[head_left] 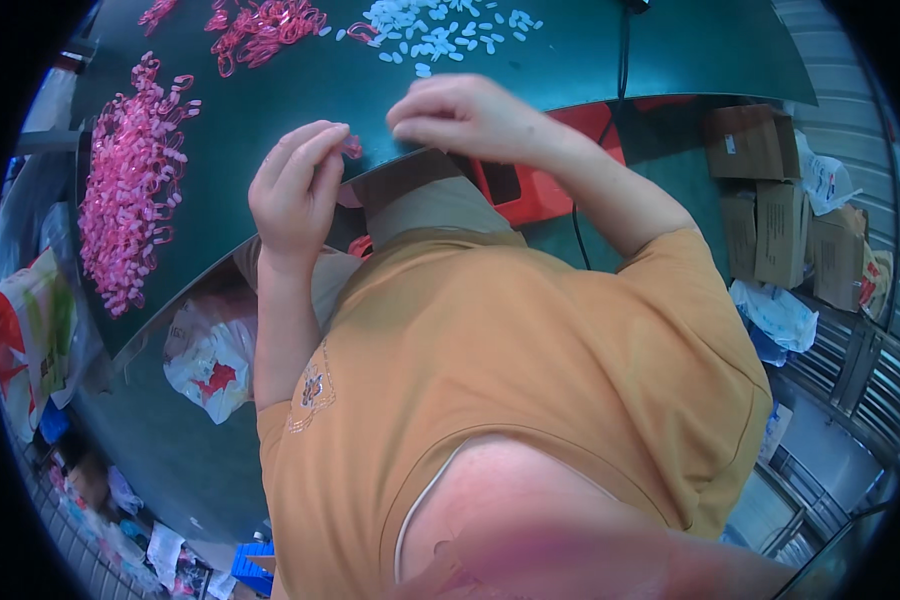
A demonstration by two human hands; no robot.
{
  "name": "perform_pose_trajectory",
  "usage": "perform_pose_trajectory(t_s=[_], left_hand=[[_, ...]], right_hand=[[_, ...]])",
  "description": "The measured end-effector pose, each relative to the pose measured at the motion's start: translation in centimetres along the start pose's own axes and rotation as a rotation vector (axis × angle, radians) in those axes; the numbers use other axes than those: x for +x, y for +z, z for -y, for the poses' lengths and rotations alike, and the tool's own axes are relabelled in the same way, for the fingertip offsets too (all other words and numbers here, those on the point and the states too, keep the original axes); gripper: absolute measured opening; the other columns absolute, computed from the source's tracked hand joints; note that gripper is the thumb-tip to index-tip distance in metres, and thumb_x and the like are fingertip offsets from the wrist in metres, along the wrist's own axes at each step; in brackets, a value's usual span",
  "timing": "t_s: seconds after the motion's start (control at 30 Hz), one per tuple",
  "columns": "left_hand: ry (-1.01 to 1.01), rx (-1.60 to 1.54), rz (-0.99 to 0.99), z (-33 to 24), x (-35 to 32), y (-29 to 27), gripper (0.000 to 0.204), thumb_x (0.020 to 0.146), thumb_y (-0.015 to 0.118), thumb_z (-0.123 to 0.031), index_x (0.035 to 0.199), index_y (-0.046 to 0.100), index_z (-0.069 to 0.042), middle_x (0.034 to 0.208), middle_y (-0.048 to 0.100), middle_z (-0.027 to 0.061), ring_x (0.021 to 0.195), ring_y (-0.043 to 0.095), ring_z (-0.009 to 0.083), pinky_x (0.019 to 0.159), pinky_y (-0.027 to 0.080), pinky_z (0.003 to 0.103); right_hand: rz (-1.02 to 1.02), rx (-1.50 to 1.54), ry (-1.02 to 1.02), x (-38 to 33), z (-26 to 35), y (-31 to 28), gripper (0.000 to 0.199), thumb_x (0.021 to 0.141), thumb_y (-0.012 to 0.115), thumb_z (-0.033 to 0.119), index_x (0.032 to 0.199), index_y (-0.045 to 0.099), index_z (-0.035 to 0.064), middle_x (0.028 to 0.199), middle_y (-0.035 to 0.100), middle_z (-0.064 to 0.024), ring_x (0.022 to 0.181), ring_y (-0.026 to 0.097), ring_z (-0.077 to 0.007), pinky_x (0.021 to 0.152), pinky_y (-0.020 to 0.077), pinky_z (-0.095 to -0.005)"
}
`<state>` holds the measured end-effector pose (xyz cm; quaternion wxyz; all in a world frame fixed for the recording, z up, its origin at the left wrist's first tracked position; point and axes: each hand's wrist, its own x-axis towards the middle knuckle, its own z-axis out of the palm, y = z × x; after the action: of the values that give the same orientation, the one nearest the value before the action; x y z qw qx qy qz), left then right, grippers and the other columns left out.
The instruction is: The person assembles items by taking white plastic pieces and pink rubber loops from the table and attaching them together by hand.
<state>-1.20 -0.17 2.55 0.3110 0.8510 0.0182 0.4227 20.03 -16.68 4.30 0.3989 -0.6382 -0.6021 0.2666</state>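
Observation:
My left hand (pixel 298 187) is closed in a pinch above the table's near edge. A small translucent pink plastic piece (pixel 352 148) sticks out from its fingertips. To its right, my right hand (pixel 462 116) has thumb and fingers pressed together. Whatever it may hold is too small or hidden to make out. The hands are apart from each other. Beyond them lie a heap of pinkish-red plastic loops (pixel 262 32) and a scatter of small whitish oval pieces (pixel 440 38). On the left spreads a large pile of pink loops with pale bits among them (pixel 130 195).
The green tabletop (pixel 530 75) has a black cable (pixel 623 55) crossing it. Below its edge sits a red container-like object (pixel 530 192). Cardboard boxes (pixel 753 145) are stacked on the right. Plastic bags (pixel 210 345) hang or lie at the left.

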Motion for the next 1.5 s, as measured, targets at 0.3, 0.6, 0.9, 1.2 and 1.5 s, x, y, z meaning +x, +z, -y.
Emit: perform_pose_trajectory(t_s=[0.3,0.6,0.9,1.2,1.5], left_hand=[[-0.279,0.092,0.101,1.3,-1.0,0.8,0.015,0.094,0.076,0.0,0.108,0.079,-0.005,0.106,0.079,0.0107,0.091,0.077,0.0255,0.08,0.061,0.036],[-0.256,0.123,0.108,1.3,-0.8,0.8,0.015,0.095,0.075,0.0,0.109,0.079,-0.005,0.106,0.079,0.0111,0.093,0.077,0.0275,0.082,0.061,0.037],[-0.256,0.11,0.109,1.4,-1.0,0.6,0.016,0.094,0.075,0.0,0.109,0.079,-0.005,0.105,0.079,0.011,0.094,0.077,0.0274,0.083,0.061,0.037],[-0.205,0.124,0.118,1.6,-1.3,0.7,0.018,0.096,0.075,0.006,0.112,0.077,-0.001,0.109,0.08,0.0134,0.094,0.078,0.0232,0.082,0.062,0.033],[-0.195,0.153,0.056,1.9,-1.6,0.9,0.014,0.092,0.077,0.002,0.104,0.078,-0.007,0.107,0.082,0.0094,0.101,0.079,0.0267,0.088,0.062,0.037]], right_hand=[[-0.207,-0.623,0.086,1.6,-5.0,-3.7,0.018,0.105,0.072,0.027,0.113,0.081,0.0149,0.106,0.073,-0.0051,0.101,0.074,-0.0281,0.093,0.058,-0.041],[-0.067,-0.825,-0.156,3.4,-6.6,-4.4,0.022,0.104,0.071,0.029,0.122,0.084,0.0253,0.11,0.075,-0.004,0.105,0.076,-0.0266,0.094,0.0569,-0.0432],[0.007,-0.622,-0.16,4.3,-3.8,-5.4,0.018,0.099,0.073,0.024,0.104,0.083,0.0098,0.1,0.072,-0.0148,0.098,0.073,-0.0361,0.09,0.0564,-0.0471],[-0.063,-0.626,-0.404,5.5,-4.1,-1.6,0.021,0.102,0.074,0.031,0.116,0.084,0.0182,0.111,0.076,-0.0021,0.107,0.075,-0.0241,0.103,0.0502,-0.0427],[0.127,-0.507,-0.326,6.5,-3.2,-0.3,0.023,0.103,0.07,0.03,0.115,0.082,0.014,0.111,0.076,-0.0048,0.105,0.074,-0.0243,0.107,0.0482,-0.0423]])
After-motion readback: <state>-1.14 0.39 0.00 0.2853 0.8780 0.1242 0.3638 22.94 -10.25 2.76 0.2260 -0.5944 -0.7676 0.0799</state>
